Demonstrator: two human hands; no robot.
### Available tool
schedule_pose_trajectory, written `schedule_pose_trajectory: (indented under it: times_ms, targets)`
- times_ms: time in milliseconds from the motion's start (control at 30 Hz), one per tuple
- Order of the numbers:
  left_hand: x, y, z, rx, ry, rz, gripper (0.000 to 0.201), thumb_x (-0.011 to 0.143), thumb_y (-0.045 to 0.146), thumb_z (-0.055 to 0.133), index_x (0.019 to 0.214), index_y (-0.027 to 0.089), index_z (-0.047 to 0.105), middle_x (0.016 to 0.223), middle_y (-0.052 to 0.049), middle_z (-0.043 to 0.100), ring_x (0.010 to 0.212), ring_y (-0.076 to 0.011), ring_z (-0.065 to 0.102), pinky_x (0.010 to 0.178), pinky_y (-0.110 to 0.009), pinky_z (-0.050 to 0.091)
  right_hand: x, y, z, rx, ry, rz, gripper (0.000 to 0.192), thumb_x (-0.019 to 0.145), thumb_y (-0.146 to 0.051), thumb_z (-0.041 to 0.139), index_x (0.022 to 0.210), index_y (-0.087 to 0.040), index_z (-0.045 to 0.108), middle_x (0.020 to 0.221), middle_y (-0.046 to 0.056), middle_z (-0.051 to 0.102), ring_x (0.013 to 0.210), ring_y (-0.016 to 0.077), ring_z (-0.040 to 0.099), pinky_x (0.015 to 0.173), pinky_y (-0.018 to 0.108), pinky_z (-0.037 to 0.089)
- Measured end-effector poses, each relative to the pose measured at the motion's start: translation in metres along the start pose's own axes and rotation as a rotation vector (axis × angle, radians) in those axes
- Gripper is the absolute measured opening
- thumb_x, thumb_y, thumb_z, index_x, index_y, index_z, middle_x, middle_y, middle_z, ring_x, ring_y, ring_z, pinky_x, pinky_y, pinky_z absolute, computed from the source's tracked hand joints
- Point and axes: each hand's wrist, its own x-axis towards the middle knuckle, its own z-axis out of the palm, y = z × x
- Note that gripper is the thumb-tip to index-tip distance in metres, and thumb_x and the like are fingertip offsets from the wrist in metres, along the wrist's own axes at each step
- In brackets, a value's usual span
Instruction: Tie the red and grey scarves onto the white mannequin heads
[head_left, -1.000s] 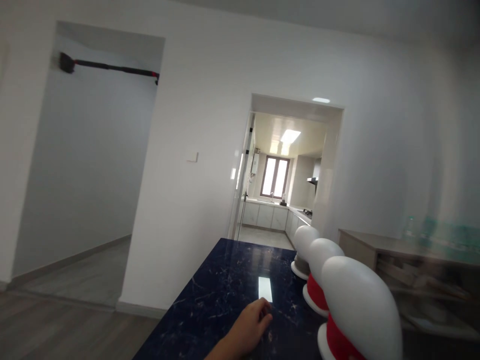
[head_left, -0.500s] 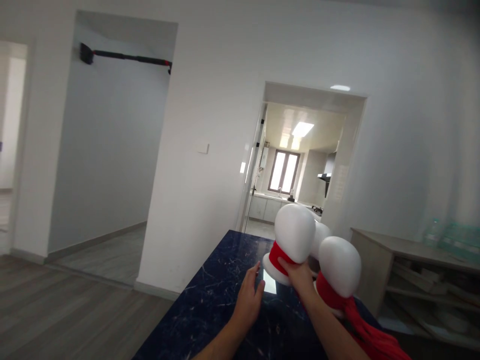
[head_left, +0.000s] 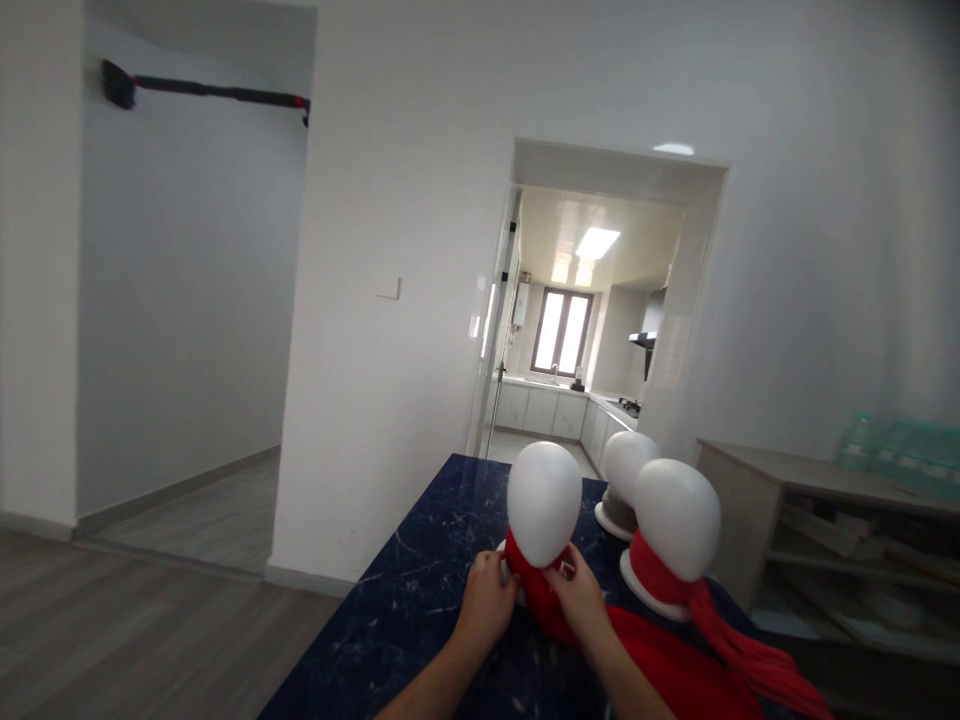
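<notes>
Red cloth scarf (head_left: 675, 658) trails right from the smooth white mannequin head (head_left: 545, 500), left hand (head_left: 489, 598) and right hand (head_left: 579, 598) pinching either side.

At six o'clock, the worktop (head_left: 424, 570) looks glossy and marbled; the dummy head (head_left: 544, 500), smooth with soft sheen; the red scarf (head_left: 664, 652), matt cloth.

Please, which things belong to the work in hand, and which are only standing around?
In the work:
- left hand, right hand
- leftmost head form
- red cloth at its neck
- table

Untouched nearby:
- grey-banded head form
- red-wrapped head form
- cabinet
- bottle
</notes>
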Motion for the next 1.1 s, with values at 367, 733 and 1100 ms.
schedule_pose_trajectory:
  times_ms: [367,733,1100]
  targets:
    - [-0.019,0.035,-0.005,-0.193,-0.24,0.128,0.028,0.086,0.022,0.059,0.109,0.019,0.076,0.113,-0.009,0.078,0.104,-0.0264,0.071,0.096,-0.038,0.052,-0.009,0.008,0.002,0.131,-0.003,0.034,0.026,0.075,-0.039,0.069,0.094,-0.021,0.069,0.097,0.009,0.081,0.094,0.029,0.075,0.088,0.041,0.058]
    - [-0.013,0.026,0.002,-0.292,-0.283,0.035,0.039,0.09,0.052,0.064,0.104,0.018,0.077,0.107,-0.008,0.083,0.104,-0.0304,0.075,0.097,-0.039,0.055,-0.024,-0.014,0.006,0.374,-0.315,0.142,0.022,0.067,-0.035,0.08,0.075,-0.015,0.078,0.076,0.006,0.08,0.078,0.0251,0.073,0.081,0.037,0.056]
    - [-0.007,0.022,0.003,-0.486,-0.162,-0.075,0.03,0.073,0.035,0.068,0.097,0.017,0.075,0.097,-0.008,0.082,0.095,-0.0317,0.074,0.088,-0.037,0.055,-0.012,0.006,0.02,0.358,-0.106,0.405,0.041,0.07,-0.056,0.086,0.067,-0.019,0.069,0.05,0.0,0.062,0.04,0.013,0.05,0.041,0.027,0.027]
